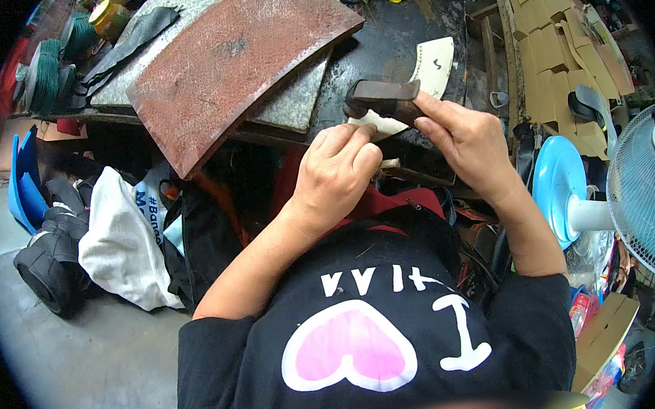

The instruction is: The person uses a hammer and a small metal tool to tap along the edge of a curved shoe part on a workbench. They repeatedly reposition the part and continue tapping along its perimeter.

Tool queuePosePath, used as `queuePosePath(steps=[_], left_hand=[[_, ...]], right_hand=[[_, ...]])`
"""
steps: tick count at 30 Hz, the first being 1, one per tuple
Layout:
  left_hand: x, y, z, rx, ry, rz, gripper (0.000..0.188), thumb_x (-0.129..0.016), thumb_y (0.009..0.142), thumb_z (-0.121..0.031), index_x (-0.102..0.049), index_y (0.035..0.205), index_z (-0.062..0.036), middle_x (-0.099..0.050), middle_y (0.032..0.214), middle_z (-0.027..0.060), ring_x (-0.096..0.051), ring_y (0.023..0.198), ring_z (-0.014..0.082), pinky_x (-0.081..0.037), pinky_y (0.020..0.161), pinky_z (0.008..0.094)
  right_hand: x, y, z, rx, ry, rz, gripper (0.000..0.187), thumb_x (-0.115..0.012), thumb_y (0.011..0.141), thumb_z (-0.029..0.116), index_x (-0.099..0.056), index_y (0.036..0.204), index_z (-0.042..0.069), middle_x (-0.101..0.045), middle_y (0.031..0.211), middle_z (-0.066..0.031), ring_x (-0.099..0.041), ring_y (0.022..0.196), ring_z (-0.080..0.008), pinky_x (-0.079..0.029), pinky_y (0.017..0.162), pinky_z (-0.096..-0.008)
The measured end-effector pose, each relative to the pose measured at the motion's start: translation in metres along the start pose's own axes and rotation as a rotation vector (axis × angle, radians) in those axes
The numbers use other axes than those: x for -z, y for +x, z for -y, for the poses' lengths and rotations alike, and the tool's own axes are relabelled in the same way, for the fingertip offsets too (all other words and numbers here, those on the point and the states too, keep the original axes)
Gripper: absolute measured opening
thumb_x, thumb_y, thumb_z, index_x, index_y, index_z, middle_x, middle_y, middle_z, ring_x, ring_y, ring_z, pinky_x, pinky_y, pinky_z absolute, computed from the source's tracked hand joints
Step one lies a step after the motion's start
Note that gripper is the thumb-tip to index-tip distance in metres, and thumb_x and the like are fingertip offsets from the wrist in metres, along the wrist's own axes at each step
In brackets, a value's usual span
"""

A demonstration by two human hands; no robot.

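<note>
A curved cream strip (435, 65), with a dark mark and small dots along one edge, lies on the dark workbench top. Its near end runs toward my left hand (336, 171), whose curled fingers pinch it by the bench edge. My right hand (465, 138) grips a dark metal tool (384, 92) with a thick, hammer-like head. The index finger stretches along the tool's right end while the thumb bends beneath. Part of the strip passes under the tool and is hidden there. Just below the hands, a short pale rod end (390, 163) sticks out.
Left of my hands, a large reddish-brown slab (243, 61) rests on a grey stone slab (289, 104) and overhangs the bench. Green wire spools (44, 77) stand far left. On the right are a fan (642, 187), a blue round stool (557, 186) and stacked cardboard (554, 56).
</note>
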State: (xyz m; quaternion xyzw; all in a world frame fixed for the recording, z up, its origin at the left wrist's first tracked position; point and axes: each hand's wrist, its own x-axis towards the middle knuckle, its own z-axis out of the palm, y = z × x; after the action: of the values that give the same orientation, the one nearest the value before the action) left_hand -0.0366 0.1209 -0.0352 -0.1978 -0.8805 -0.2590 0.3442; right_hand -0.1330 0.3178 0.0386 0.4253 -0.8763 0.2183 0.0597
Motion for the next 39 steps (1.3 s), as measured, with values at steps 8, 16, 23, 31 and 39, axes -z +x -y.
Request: queuePosePath(steps=[8,16,23,31,39], left_hand=[[0.017,0.003,0.002,0.065,-0.135,0.055,0.026,-0.072,0.073,-0.003,-0.050,0.087,-0.0015,-0.064,0.103,0.0155,-0.062,0.091,0.0336,-0.052,0.080,0.0404],[0.035,-0.001,0.001,0.114,0.031,0.117,0.031,-0.076,0.070,-0.009,-0.049,0.083,-0.0031,-0.063,0.095,0.0135,-0.060,0.083,0.0314,-0.050,0.072,0.0396],[0.042,0.005,0.009,-0.037,0.021,0.166,0.016,-0.063,0.074,-0.016,-0.051,0.081,-0.0083,-0.063,0.095,0.0076,-0.058,0.080,0.0226,-0.048,0.070,0.0347],[0.060,0.021,0.013,-0.145,0.080,0.155,0.018,-0.064,0.073,-0.018,-0.050,0.078,-0.0075,-0.064,0.099,0.0119,-0.062,0.071,0.0206,-0.052,0.057,0.0312],[0.087,0.041,0.031,-0.073,-0.104,0.163,0.012,-0.061,0.080,-0.008,-0.051,0.084,-0.0028,-0.063,0.102,0.0163,-0.067,0.079,0.0306,-0.057,0.064,0.0363]], right_hand=[[0.001,0.062,-0.090,-0.200,-0.052,-0.294,0.036,-0.059,0.094,0.041,-0.063,0.129,0.033,-0.070,0.113,-0.0084,-0.068,0.099,-0.0300,-0.053,0.082,-0.0380],[-0.009,0.097,-0.157,-0.275,-0.405,-0.240,0.039,-0.066,0.089,0.031,-0.063,0.128,0.033,-0.062,0.107,-0.0087,-0.061,0.102,-0.0287,-0.050,0.086,-0.0420],[-0.006,0.078,-0.115,-0.022,-0.381,-0.121,0.023,-0.064,0.088,0.031,-0.071,0.104,0.015,-0.066,0.102,-0.0056,-0.060,0.099,-0.0275,-0.050,0.088,-0.0405],[0.017,0.090,-0.098,-0.226,-0.227,0.250,0.031,-0.068,0.078,0.037,-0.070,0.096,0.012,-0.065,0.091,-0.0085,-0.062,0.094,-0.0256,-0.049,0.082,-0.0391],[0.021,0.080,-0.121,-0.246,0.171,0.408,0.024,-0.069,0.071,0.022,-0.062,0.078,0.000,-0.054,0.080,-0.0072,-0.055,0.073,-0.0175,-0.047,0.068,-0.0321]])
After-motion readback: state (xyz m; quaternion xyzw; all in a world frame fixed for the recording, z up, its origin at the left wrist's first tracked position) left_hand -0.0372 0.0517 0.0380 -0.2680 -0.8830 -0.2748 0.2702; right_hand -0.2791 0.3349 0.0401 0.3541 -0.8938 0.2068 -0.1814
